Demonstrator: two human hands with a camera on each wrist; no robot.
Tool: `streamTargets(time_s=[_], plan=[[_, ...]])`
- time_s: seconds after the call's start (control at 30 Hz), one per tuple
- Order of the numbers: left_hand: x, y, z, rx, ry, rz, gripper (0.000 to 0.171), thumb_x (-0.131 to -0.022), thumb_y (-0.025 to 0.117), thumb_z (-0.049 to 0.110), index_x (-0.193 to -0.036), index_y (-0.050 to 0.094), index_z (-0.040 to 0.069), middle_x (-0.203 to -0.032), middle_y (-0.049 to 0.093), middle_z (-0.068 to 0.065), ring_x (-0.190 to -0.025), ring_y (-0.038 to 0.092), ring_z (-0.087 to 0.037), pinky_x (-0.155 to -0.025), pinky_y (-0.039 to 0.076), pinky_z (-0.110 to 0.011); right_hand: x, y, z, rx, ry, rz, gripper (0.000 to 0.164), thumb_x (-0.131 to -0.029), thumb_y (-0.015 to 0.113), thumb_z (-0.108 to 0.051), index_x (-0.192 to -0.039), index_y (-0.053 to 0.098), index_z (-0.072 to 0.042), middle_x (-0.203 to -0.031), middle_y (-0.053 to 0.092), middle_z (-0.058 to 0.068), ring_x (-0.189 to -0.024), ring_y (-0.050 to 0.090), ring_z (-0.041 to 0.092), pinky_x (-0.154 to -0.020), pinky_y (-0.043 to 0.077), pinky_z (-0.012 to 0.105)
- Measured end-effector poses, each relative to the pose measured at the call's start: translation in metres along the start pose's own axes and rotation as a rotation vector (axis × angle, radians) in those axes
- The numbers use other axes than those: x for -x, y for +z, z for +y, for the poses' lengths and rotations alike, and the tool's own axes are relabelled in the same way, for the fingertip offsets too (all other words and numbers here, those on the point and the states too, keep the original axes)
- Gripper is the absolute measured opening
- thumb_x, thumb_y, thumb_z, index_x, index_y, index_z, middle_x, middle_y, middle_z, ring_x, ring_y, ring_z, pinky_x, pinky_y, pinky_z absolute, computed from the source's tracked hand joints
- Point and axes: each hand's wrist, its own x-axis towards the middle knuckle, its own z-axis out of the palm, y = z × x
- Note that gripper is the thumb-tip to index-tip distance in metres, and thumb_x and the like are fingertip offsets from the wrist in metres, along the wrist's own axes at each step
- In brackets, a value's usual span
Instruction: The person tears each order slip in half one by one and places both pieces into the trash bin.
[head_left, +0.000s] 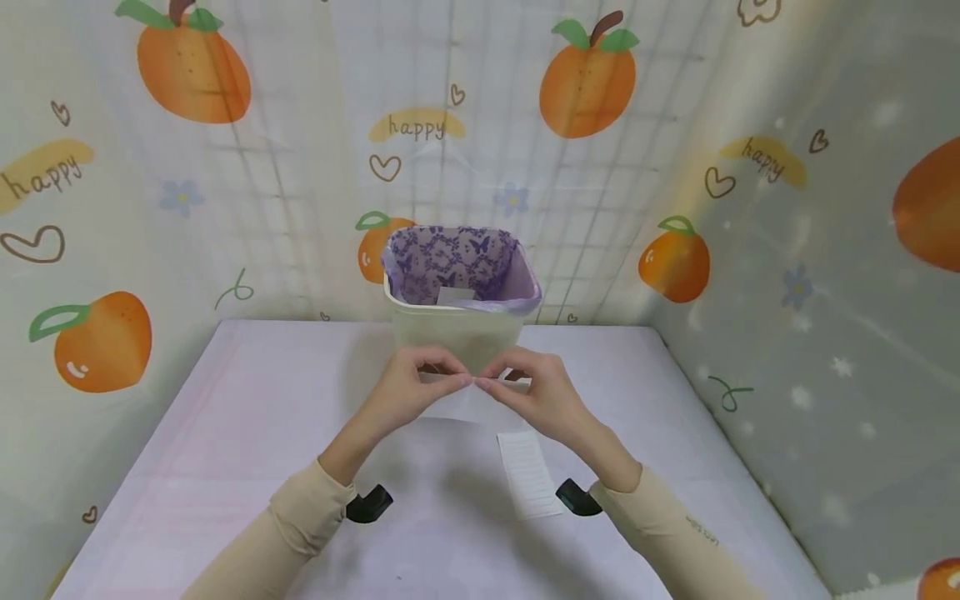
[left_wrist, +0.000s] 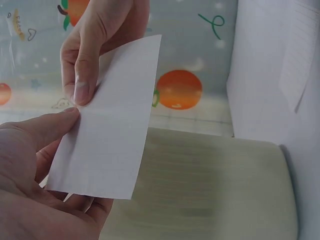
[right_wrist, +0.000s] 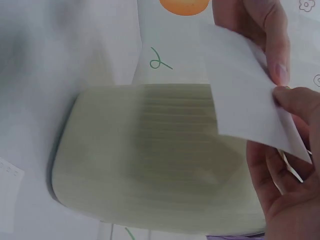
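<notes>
A sheet of white paper (left_wrist: 112, 125) hangs between both hands, its upper edge pinched near the middle. My left hand (head_left: 408, 387) grips it with thumb and fingers; my right hand (head_left: 536, 392) does the same right beside it, thumb tips almost meeting. In the right wrist view the paper (right_wrist: 245, 85) slants down in front of a pale bin. That bin (head_left: 457, 329) stands just beyond the hands, lined with a purple patterned bag (head_left: 525, 283). Inside it shows a white piece of paper (head_left: 455, 295).
A lined paper slip (head_left: 528, 475) lies on the white table (head_left: 270, 417), below and right of the hands. Behind the table hangs a curtain (head_left: 300, 208) printed with oranges, and another fabric wall stands at the right.
</notes>
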Motion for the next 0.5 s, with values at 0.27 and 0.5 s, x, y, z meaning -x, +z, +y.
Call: streamTargets(time_s=[0.27, 0.5], plan=[[-0.008, -0.003, 0.014, -0.020, 0.045, 0.021, 0.003, -0.096, 0.079, 0.018, -0.097, 0.081, 0.015, -0.095, 0.078, 0.004, -0.093, 0.072, -0.014, -0.093, 0.058, -0.041, -0.009, -0.013, -0.009, 0.039, -0.025, 0.014, 0.003, -0.095, 0.080, -0.014, -0.097, 0.080, -0.012, -0.093, 0.077, -0.004, -0.088, 0.071, 0.010, -0.079, 0.062, 0.037], [-0.019, -0.008, 0.027, -0.017, 0.088, 0.033, 0.004, -0.096, 0.078, 0.014, -0.098, 0.080, 0.011, -0.095, 0.078, -0.001, -0.095, 0.072, -0.016, -0.096, 0.058, -0.046, -0.020, -0.022, -0.013, 0.073, -0.052, 0.042, 0.004, -0.095, 0.080, -0.012, -0.098, 0.080, -0.015, -0.094, 0.078, -0.006, -0.089, 0.072, 0.010, -0.081, 0.062, 0.039]])
